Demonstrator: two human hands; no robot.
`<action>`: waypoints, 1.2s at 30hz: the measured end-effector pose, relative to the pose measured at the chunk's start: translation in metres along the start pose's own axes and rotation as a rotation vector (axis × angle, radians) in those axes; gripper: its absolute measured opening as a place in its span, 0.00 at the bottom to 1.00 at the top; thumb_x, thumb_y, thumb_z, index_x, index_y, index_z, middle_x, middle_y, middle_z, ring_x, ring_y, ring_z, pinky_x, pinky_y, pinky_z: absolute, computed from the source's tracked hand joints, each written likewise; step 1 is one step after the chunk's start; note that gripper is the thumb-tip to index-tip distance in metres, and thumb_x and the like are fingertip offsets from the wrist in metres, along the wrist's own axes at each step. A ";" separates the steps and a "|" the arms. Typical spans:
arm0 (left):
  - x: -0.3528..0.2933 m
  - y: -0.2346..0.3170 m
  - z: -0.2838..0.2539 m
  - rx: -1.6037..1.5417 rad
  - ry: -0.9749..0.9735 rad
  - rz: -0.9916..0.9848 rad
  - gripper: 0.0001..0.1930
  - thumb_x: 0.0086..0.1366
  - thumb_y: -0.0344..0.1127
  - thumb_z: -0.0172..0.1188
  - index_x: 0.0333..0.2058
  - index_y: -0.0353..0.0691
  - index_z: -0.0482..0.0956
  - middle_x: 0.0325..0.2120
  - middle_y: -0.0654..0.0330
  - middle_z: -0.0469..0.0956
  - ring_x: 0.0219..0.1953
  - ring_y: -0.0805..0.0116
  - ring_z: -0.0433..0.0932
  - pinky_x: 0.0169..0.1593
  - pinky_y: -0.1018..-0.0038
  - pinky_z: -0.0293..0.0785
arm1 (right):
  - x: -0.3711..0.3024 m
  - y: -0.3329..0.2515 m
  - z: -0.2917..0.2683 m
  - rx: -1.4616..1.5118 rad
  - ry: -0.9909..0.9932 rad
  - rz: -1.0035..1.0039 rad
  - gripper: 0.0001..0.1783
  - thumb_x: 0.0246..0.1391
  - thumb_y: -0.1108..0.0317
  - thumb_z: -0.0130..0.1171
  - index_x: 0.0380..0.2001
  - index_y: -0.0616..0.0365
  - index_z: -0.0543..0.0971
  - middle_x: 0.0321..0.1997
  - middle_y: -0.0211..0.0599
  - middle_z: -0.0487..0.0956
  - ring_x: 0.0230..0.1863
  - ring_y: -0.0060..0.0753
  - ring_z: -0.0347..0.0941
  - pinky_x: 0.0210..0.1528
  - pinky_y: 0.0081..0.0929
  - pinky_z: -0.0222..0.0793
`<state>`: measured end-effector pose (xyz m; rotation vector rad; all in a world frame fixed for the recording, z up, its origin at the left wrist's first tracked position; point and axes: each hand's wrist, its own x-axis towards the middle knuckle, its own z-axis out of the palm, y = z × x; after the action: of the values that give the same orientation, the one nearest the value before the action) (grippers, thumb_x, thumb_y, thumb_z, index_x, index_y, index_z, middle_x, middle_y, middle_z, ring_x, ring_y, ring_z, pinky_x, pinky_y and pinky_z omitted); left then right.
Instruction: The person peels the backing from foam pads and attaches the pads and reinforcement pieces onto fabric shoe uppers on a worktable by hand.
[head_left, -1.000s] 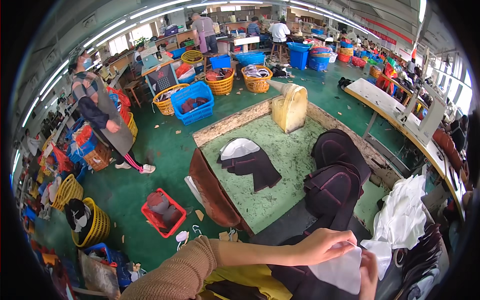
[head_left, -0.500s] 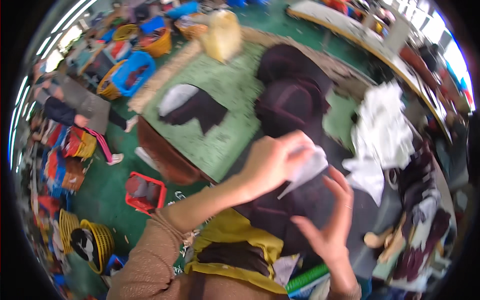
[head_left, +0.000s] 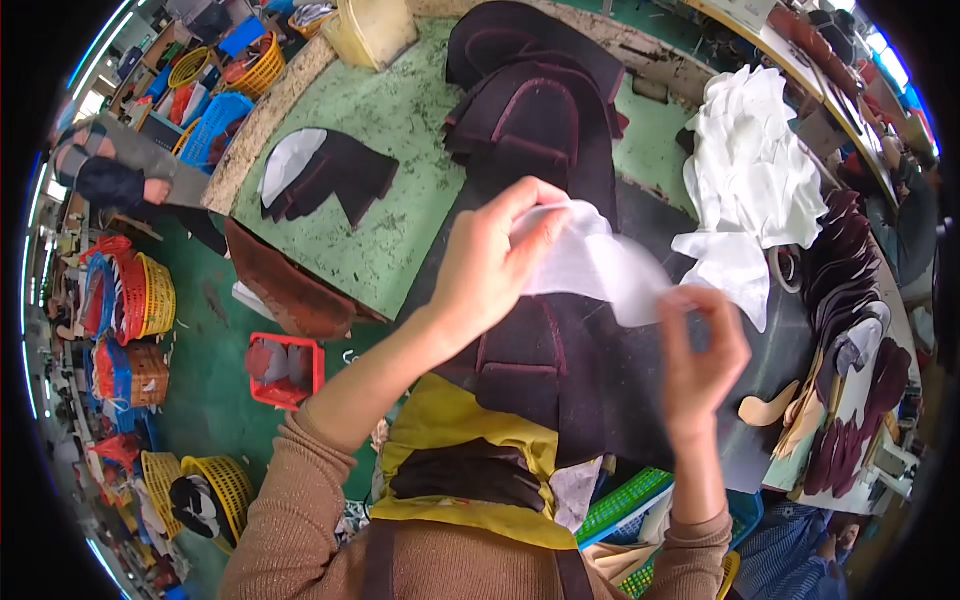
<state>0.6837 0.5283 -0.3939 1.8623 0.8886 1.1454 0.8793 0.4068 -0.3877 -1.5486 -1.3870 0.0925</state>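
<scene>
Left hand point(head_left: 485, 265) pinches a thin white cloth point(head_left: 590, 268) between thumb and fingers; the right hand point(head_left: 708, 355), blurred, has thumb and fingers together at the cloth's right edge, whether gripping I cannot tell. The cloth is above dark panels point(head_left: 520, 345) on the bench point(head_left: 410, 110), left of a white pile point(head_left: 748, 150).

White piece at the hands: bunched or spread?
Partly spread: the white piece extends broadly from the left hand toward the right hand; cannot tell if folded.
</scene>
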 end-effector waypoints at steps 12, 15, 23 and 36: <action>-0.044 0.003 -0.063 -0.146 -0.355 -0.163 0.08 0.68 0.33 0.62 0.43 0.38 0.78 0.34 0.65 0.82 0.36 0.77 0.80 0.45 0.75 0.76 | 0.010 0.001 -0.037 0.367 -0.165 0.248 0.12 0.59 0.80 0.42 0.34 0.64 0.78 0.22 0.31 0.71 0.23 0.20 0.65 0.28 0.19 0.59; -0.074 -0.002 -0.077 -0.223 -0.618 -0.226 0.07 0.67 0.33 0.63 0.41 0.38 0.82 0.35 0.59 0.85 0.32 0.74 0.84 0.37 0.79 0.75 | 0.007 -0.025 -0.018 0.426 -0.436 0.549 0.10 0.64 0.81 0.49 0.36 0.65 0.80 0.24 0.30 0.76 0.25 0.16 0.71 0.28 0.15 0.66; -0.068 -0.009 -0.091 -0.316 -0.535 -0.305 0.08 0.70 0.34 0.60 0.43 0.38 0.81 0.33 0.59 0.84 0.36 0.74 0.84 0.41 0.76 0.77 | -0.002 -0.019 -0.009 0.439 -0.462 0.567 0.04 0.53 0.77 0.69 0.30 0.67 0.84 0.27 0.36 0.84 0.28 0.23 0.80 0.32 0.19 0.77; 0.038 -0.015 -0.010 0.403 -0.045 0.262 0.13 0.64 0.33 0.64 0.48 0.44 0.79 0.45 0.57 0.79 0.47 0.62 0.79 0.53 0.64 0.74 | -0.007 -0.012 -0.038 0.495 -0.184 0.532 0.06 0.56 0.77 0.64 0.35 0.59 0.78 0.30 0.31 0.81 0.25 0.15 0.75 0.26 0.13 0.70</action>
<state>0.6854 0.5697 -0.3889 2.3807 0.9196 1.1326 0.8922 0.3769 -0.3646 -1.4607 -0.9522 0.8563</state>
